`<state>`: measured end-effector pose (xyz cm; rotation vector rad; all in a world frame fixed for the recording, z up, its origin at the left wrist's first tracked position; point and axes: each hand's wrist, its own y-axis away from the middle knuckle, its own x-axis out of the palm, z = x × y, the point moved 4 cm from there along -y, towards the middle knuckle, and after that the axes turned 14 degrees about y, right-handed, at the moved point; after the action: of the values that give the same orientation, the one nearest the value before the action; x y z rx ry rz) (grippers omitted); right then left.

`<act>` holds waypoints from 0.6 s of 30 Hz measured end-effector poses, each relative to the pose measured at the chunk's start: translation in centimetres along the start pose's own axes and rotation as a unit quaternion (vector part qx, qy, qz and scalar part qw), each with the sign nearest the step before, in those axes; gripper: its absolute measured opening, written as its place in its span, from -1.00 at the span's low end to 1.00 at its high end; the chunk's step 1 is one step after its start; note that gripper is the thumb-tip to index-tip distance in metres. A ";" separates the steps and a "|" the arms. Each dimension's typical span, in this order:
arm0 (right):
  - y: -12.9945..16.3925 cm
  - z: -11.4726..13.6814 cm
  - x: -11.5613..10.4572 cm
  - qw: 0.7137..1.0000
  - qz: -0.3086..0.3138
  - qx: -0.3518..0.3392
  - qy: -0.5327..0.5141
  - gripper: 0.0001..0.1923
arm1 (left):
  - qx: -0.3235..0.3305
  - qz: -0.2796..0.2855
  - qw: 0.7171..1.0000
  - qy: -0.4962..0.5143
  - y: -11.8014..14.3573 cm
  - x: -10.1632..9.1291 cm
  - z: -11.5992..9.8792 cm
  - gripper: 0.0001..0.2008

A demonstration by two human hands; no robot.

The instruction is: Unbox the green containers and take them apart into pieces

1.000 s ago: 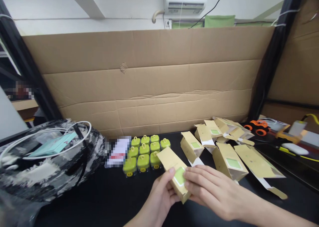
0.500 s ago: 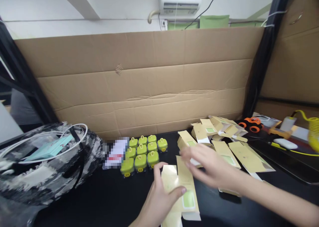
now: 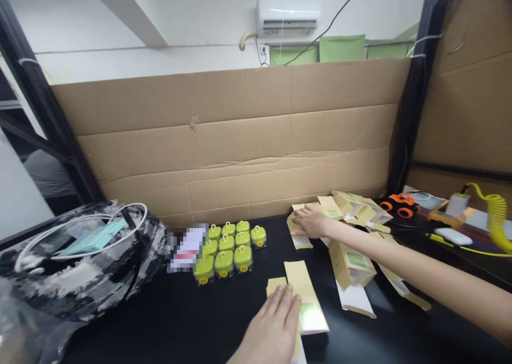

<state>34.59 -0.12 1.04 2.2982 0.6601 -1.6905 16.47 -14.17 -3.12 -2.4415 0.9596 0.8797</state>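
Observation:
My left hand (image 3: 276, 318) lies flat with its fingers stretched over a flattened cream-coloured carton (image 3: 306, 286) that has a green panel. Farther back, my right hand (image 3: 310, 223) reaches onto another cream carton (image 3: 299, 241) at the left end of a pile, fingers stretched out over it. Below the right forearm, a partly unfolded carton (image 3: 350, 268) stands tilted, its white-sided flap spread on the black table. Several more cartons (image 3: 354, 204) overlap behind it. Left of the cartons, small green-lidded containers (image 3: 224, 260) with loop handles stand in rows.
At left lies a black-and-white patterned bag (image 3: 100, 268), with a teal packet (image 3: 92, 236) and white cable on it. An orange toy car (image 3: 400, 205), a white rounded device (image 3: 452, 236) and a coiled yellow cord (image 3: 500, 212) are at right. A cardboard wall (image 3: 240, 140) closes the back.
My right hand has left the near carton and gone back to the pile. My left hand has changed from gripping the near carton to lying flat on it. The right-hand cartons have shifted.

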 end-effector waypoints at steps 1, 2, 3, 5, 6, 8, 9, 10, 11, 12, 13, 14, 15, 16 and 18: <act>-0.1 -0.2 0.1 1.000 -0.003 0.000 -0.008 -0.70 | 0.003 -0.001 1.000 0.012 -0.3 0.2 -0.5 -0.46; -0.2 -0.4 0.2 1.000 -0.005 -0.003 -0.018 -0.71 | 0.010 0.001 1.000 0.018 -0.7 0.4 -1.1 -0.41; -0.1 -0.4 0.3 1.000 -0.008 -0.006 -0.029 -0.72 | 0.015 -0.003 1.000 0.022 -1.1 0.6 -1.7 -0.38; 0.1 -0.5 0.3 0.998 -0.020 -0.013 -0.055 -0.74 | 0.014 -0.033 0.999 0.029 -2.0 0.5 -2.5 -0.46; 0.2 -0.5 0.3 0.997 -0.027 -0.015 -0.068 -0.74 | 0.010 -0.053 0.998 0.031 -2.5 0.4 -2.7 -0.50; 0.4 -0.7 -0.2 0.995 -0.041 -0.015 -0.095 -0.75 | 0.004 -0.083 0.996 0.033 -3.2 0.0 -2.9 -0.55; 0.5 -1.0 -0.6 0.993 -0.049 -0.012 -0.107 -0.75 | 0.003 -0.092 0.995 0.029 -3.5 -0.4 -3.0 -0.56; 0.7 -1.4 -1.1 0.991 -0.060 -0.007 -0.119 -0.75 | 0.005 -0.102 0.995 0.023 -3.9 -1.0 -3.2 -0.56; 0.9 -1.8 -1.7 0.989 -0.077 0.003 -0.130 -0.73 | 0.008 -0.115 0.993 0.012 -4.3 -1.6 -3.4 -0.57; 1.2 -2.4 -2.4 0.985 -0.100 0.017 -0.139 -0.71 | 0.011 -0.132 0.991 -0.001 -4.9 -2.4 -3.7 -0.56; 1.6 -3.0 -3.2 0.980 -0.127 0.034 -0.147 -0.68 | 0.013 -0.151 0.988 -0.013 -5.7 -3.1 -4.0 -0.56; 2.3 -3.5 -3.9 0.975 -0.155 0.051 -0.153 -0.64 | 0.015 -0.170 0.985 -0.023 -6.6 -3.8 -4.2 -0.56; 3.1 -3.9 -4.5 0.969 -0.182 0.063 -0.156 -0.61 | 0.015 -0.185 0.982 -0.029 -7.8 -4.3 -4.3 -0.55; 4.0 -4.1 -5.0 0.964 -0.203 0.067 -0.158 -0.60 | 0.012 -0.196 0.980 -0.030 -9.1 -4.6 -4.2 -0.55; 6.2 -3.7 -5.9 0.960 -0.224 0.050 -0.157 -0.63 | -0.012 -0.204 0.978 -0.030 -11.9 -4.6 -3.4 -0.56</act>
<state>39.25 -5.29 7.25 1.9672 1.1051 -2.2720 23.62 -5.49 3.76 -2.4852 0.4020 0.8117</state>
